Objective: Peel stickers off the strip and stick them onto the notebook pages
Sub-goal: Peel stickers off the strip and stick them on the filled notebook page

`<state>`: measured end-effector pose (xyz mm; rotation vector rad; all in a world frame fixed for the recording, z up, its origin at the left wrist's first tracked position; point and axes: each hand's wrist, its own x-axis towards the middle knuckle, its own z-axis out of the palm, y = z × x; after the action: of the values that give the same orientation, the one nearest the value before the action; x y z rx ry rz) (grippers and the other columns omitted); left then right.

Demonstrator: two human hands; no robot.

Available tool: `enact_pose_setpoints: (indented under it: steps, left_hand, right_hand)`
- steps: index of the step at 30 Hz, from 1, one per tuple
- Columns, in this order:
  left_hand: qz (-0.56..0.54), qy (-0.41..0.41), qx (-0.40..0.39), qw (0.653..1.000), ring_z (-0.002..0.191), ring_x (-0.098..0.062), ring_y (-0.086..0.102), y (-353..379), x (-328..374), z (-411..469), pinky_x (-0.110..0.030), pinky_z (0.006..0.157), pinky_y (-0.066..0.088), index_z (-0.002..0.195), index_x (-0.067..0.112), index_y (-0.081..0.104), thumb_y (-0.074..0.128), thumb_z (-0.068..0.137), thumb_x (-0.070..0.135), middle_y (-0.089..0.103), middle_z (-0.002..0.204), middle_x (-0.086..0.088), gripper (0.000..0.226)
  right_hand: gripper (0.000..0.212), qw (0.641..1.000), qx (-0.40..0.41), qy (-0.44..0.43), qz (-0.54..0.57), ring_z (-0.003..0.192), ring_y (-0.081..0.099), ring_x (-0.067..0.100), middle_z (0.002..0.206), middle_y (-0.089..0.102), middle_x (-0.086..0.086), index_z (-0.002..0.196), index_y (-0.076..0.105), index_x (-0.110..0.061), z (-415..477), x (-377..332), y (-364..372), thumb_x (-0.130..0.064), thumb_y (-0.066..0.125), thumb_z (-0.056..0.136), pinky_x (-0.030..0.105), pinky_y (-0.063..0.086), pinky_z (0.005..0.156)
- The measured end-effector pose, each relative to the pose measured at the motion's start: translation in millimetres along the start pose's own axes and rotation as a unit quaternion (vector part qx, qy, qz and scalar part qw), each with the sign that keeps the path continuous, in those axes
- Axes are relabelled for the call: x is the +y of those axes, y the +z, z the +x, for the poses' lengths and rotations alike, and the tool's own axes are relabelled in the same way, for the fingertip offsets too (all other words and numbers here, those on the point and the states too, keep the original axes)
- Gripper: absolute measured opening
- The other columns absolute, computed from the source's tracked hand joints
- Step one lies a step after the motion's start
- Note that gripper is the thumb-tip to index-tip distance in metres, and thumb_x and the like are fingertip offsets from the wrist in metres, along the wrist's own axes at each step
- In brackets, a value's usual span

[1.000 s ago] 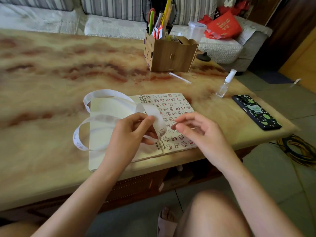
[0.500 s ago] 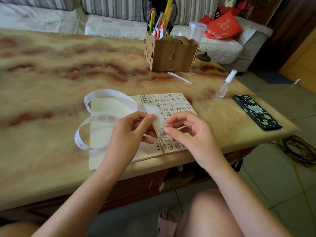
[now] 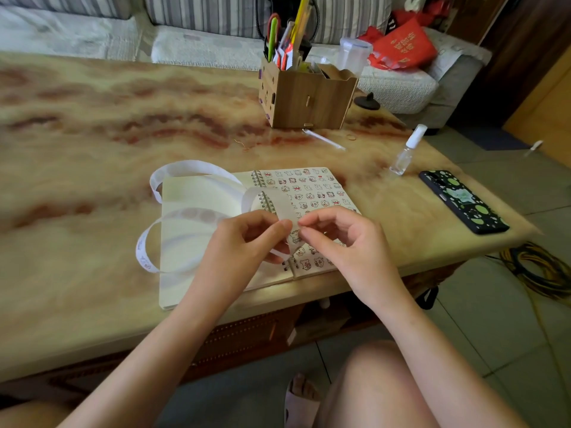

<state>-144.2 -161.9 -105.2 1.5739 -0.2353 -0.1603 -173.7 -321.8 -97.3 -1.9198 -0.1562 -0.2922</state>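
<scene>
Marbled counter (image 3: 92,125), striped sofa (image 3: 210,13) behind. Open notebook (image 3: 191,196) at near edge. Red bag (image 3: 401,44), lettering unreadable. Strip (image 3: 182,165) loops over left page. My left hand (image 3: 244,242) pinches it, my right hand (image 3: 346,239) pinches alongside.

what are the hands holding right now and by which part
Both hold the sticker strip near one end, over the notebook: the left hand pinches it from the left, the right hand pinches its right edge.
</scene>
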Motion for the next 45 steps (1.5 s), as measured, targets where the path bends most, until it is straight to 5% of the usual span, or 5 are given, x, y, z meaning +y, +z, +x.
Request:
enact_pose_setpoints:
  steps: [12, 24, 37, 45]
  left_hand:
    - [0.007, -0.011, 0.010, 1.000, 0.067, -0.015, 0.070, 2, 0, -2, -0.020, 0.062, 0.056, 0.078, 0.009, 0.071, 0.061, 0.089, 0.018, 0.072, 0.069, -0.006, 0.018]
    - [0.020, 0.009, 0.013, 1.000, 0.065, -0.011, 0.069, 2, -1, -2, -0.019, 0.062, 0.055, 0.081, 0.011, 0.073, 0.063, 0.088, 0.018, 0.072, 0.068, -0.002, 0.015]
    - [0.015, -0.019, 0.008, 1.000, 0.069, -0.013, 0.070, 3, -1, -3, -0.022, 0.065, 0.057, 0.076, 0.008, 0.071, 0.061, 0.090, 0.018, 0.071, 0.066, -0.003, 0.020]
    - [0.034, -0.032, 0.023, 0.999, 0.068, -0.017, 0.071, 1, -2, -1, -0.021, 0.064, 0.057, 0.078, 0.003, 0.069, 0.060, 0.091, 0.018, 0.073, 0.070, -0.010, 0.022]
  right_hand:
    - [0.009, 0.996, 0.001, -0.066, -0.068, 0.078, 0.064, 0.013, 0.082, 0.070, -0.003, 0.090, 0.071, -0.012, -1, 2, 0, -0.006, 0.069, 0.084, 0.019, 0.051, 0.074]
    - [0.010, 0.999, 0.009, -0.013, -0.039, 0.075, 0.063, 0.007, 0.083, 0.071, -0.007, 0.086, 0.071, -0.019, -1, 0, 2, -0.011, 0.073, 0.081, 0.018, 0.050, 0.072]
    - [0.006, 0.994, -0.004, -0.051, -0.093, 0.082, 0.057, 0.015, 0.088, 0.062, -0.004, 0.081, 0.067, -0.015, -4, 0, -3, -0.011, 0.071, 0.082, 0.017, 0.044, 0.076]
    - [0.007, 0.993, 0.039, 0.107, -0.022, 0.069, 0.060, -0.002, 0.078, 0.070, -0.009, 0.080, 0.068, -0.021, -3, -1, -36, -0.015, 0.069, 0.083, 0.012, 0.048, 0.067]
